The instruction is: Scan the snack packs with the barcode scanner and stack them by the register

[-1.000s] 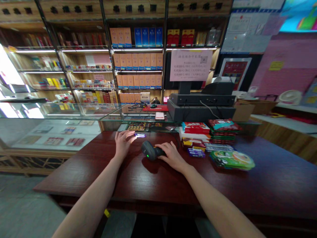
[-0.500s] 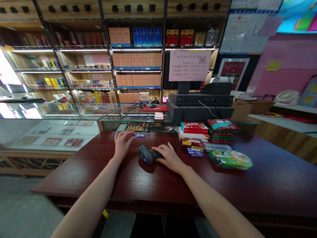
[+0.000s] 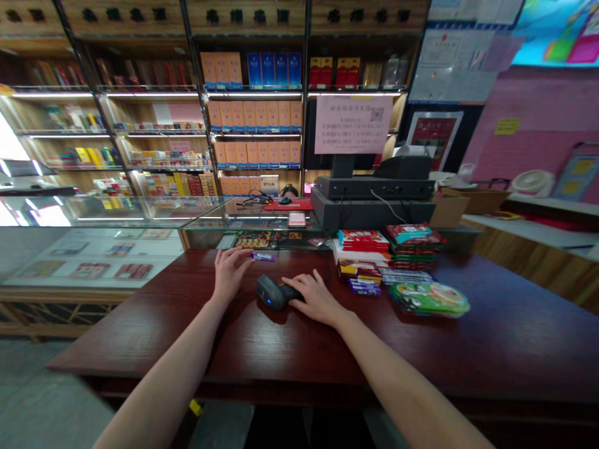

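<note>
Slid leftward since the earlier frame, a black handheld barcode scanner (image 3: 272,293) lies on its side on a shop counter, with a person's right hand (image 3: 316,299) at its rear end; behind the scene rise tall wooden display shelves (image 3: 253,118), lit from within and lined with orange, blue and red cartons; to the left runs a glass display case (image 3: 93,249) with printed cards inside; across the back stands a cash register (image 3: 372,199) beneath a pink paper notice (image 3: 353,125) – its small print too blurred to read.

On the dark red wooden counter (image 3: 140,337), to the right of the hands, sit stacks of red packets (image 3: 412,246) and a pile of green foil bags (image 3: 429,299); the right hand's fingers (image 3: 322,293) are spread, pressed flat against the counter and not curled into a grip, with the hand touching the scanner; the left hand (image 3: 229,271) rests palm-down nearer the glass, its fingers (image 3: 238,254) loosely together and pinching nothing – their tips just beside a small purple packet (image 3: 262,256), though whether they touch it cannot be told; the scanner lies between the two hands, just below that packet.
</note>
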Demonstrator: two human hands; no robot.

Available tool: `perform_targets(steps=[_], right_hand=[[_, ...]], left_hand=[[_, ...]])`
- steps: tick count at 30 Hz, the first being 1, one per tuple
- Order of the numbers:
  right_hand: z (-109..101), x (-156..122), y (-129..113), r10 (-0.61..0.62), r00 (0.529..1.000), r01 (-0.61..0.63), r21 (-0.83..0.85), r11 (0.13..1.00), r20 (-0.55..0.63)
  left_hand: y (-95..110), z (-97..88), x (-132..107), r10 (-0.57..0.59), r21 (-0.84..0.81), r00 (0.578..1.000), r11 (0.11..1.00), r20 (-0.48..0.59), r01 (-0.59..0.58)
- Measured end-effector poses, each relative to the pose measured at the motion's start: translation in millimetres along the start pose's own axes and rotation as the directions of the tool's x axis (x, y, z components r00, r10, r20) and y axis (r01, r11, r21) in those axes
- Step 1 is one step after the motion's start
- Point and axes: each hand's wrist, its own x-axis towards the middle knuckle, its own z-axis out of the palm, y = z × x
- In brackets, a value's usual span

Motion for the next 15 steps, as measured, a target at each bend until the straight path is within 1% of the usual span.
perform_targets(steps=[7,9,12,15], right_hand=[[-6.4,-0.8,-8.3,-0.009,0.999,0.011,0.065,0.998,-0.04],[-8.1,1.6,-9.2,0.025,0.997,-0.018,0.095,0.995,-0.071],[-10.5,9.1,-8.1,0.112,0.985,-0.091,0.159,0.983,-0.132],[-13.3,19.9,-6.3,0.192,0.971,-0.156,0.229,0.961,-0.142]], left_hand=[[7.3,-0.3,-0.2,0.009,-0.019,1.0,1.0,0.025,-0.008],[9.9,0.9,-0.1,0.013,-0.03,1.0,0.999,0.028,-0.012],[13.2,4.1,0.5,0.013,-0.053,1.0,0.999,0.028,-0.011],[15.8,7.6,1.2,0.019,-0.067,0.999,0.998,0.028,-0.017]])
